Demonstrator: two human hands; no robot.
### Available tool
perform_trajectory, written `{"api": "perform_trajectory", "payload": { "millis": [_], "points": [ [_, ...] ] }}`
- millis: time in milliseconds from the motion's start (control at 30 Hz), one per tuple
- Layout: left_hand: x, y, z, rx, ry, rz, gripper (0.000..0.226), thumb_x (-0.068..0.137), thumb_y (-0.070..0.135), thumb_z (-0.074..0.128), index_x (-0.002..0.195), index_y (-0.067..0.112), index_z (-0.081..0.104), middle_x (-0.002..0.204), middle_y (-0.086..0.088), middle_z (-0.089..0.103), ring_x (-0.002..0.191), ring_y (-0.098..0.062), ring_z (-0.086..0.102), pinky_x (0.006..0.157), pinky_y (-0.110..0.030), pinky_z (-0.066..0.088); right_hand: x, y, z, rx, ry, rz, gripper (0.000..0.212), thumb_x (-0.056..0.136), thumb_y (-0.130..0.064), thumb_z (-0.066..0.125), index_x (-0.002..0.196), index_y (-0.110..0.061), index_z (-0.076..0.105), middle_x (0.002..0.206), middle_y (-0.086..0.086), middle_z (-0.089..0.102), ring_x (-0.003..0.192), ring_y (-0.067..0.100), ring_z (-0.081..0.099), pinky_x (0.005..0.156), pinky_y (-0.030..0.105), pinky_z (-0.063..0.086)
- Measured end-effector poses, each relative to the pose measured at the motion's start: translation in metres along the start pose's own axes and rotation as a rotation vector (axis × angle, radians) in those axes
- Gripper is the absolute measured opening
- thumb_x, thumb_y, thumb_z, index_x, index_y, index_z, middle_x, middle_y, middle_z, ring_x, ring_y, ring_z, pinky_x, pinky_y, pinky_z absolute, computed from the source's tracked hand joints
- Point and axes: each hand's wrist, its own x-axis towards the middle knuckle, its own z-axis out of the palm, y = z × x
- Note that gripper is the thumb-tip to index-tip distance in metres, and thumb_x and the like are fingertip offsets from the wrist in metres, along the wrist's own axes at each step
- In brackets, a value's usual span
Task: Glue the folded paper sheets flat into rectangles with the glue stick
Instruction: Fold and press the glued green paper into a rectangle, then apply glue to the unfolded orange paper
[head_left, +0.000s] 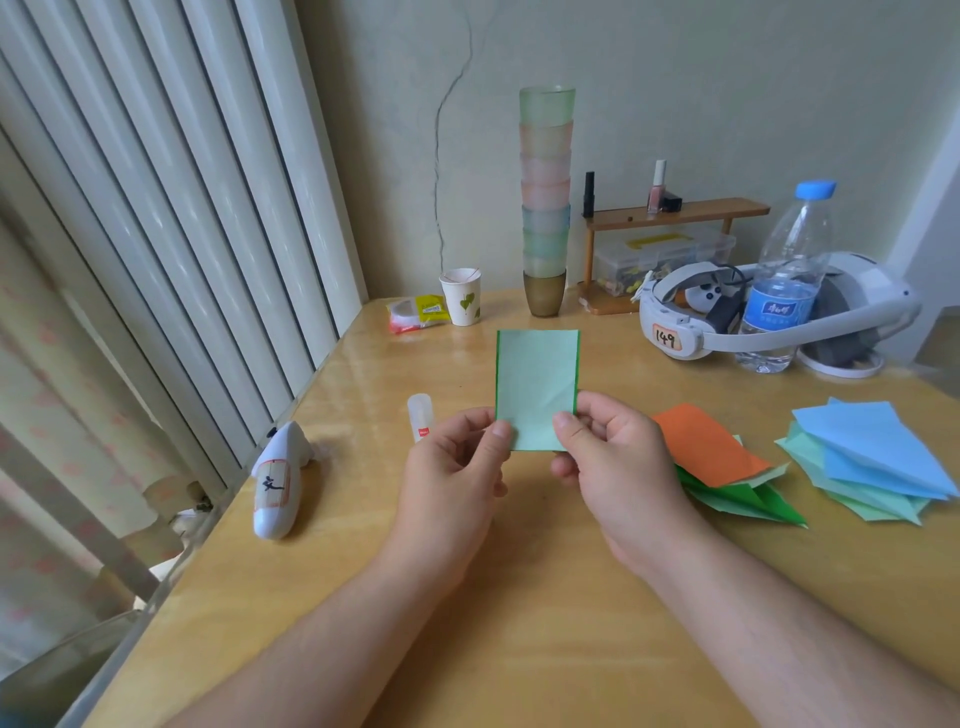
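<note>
A folded green paper rectangle (536, 379) with darker green edges is held upright above the wooden table (519, 597). My left hand (452, 478) pinches its lower left corner and my right hand (618, 478) pinches its lower right corner. The glue stick (421, 423), capped, stands on the table just left of my left hand. To the right lies a loose pile of folded sheets, orange on top of green ones (711, 452). Farther right is a second pile with blue sheets on top of pale green ones (878, 447).
A white handheld device (280, 483) lies near the table's left edge. At the back stand a paper cup (462, 296), a tall stack of coloured cups (545, 208), a small wooden shelf (675, 213), a white headset (727, 312) and a water bottle (784, 280).
</note>
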Motion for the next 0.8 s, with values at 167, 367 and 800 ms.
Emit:
{"api": "perform_trajectory", "payload": {
  "millis": [167, 367, 800],
  "points": [
    [0.001, -0.004, 0.004, 0.001, 0.02, -0.031, 0.012, 0.105, 0.032, 0.06, 0.106, 0.026, 0.07, 0.07, 0.008, 0.063, 0.062, -0.009, 0.058, 0.059, -0.025, 0.052, 0.007, 0.004, -0.004, -0.206, 0.135, -0.092, 0.034, 0.1, -0.018, 0.064, 0.122, -0.041, 0.051, 0.083, -0.002, 0.071, 0.064, 0.014, 0.069, 0.067, 0.043, 0.055],
    [0.001, -0.007, 0.0, 0.248, -0.084, 0.057, 0.019, 0.097, 0.021, 0.065, 0.104, 0.036, 0.058, 0.068, 0.011, 0.056, 0.059, -0.008, 0.051, 0.057, -0.022, 0.045, 0.062, 0.011, 0.008, -0.488, 0.109, -0.059, 0.026, 0.096, -0.025, 0.059, 0.111, -0.044, 0.048, 0.084, -0.006, 0.07, 0.076, 0.022, 0.072, 0.075, 0.044, 0.058],
    [0.003, -0.017, -0.004, 0.58, -0.243, 0.221, 0.011, 0.091, 0.026, 0.067, 0.089, 0.037, 0.067, 0.079, 0.013, 0.06, 0.077, -0.006, 0.057, 0.074, -0.029, 0.052, 0.074, 0.005, 0.011, -1.045, -0.079, -0.04, 0.029, 0.103, -0.026, 0.049, 0.132, -0.027, 0.051, 0.132, 0.007, 0.04, 0.092, 0.029, 0.059, 0.092, 0.037, 0.049]
  ]
}}
